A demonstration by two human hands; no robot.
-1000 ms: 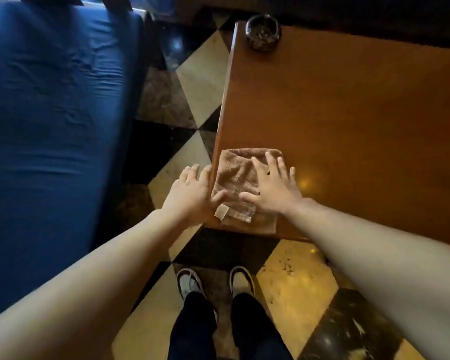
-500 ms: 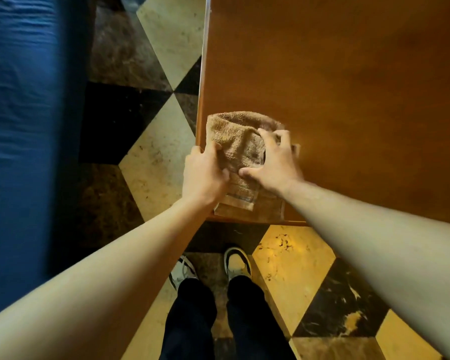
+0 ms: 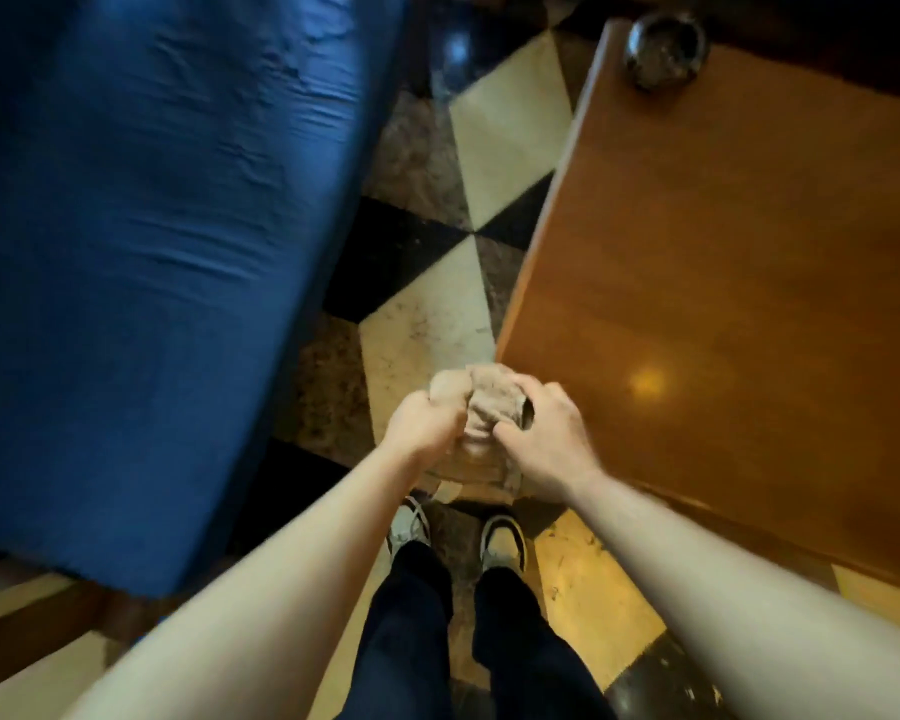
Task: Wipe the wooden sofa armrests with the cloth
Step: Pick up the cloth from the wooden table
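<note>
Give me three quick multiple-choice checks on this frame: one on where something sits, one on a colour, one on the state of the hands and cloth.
1. Where is the ashtray?
A. On the floor
B. At the far corner of the wooden table
C. On the sofa cushion

2. What colour is the sofa cushion?
A. Blue
B. Red
C. Green

3. What is the state of the cloth?
A. Spread flat on the table
B. Lying on the floor
C. Bunched between both hands

Answers: 1 B, it sits at the table's far corner. 2 A, the fabric is deep blue. 3 C, left hand and right hand grip it crumpled.
</note>
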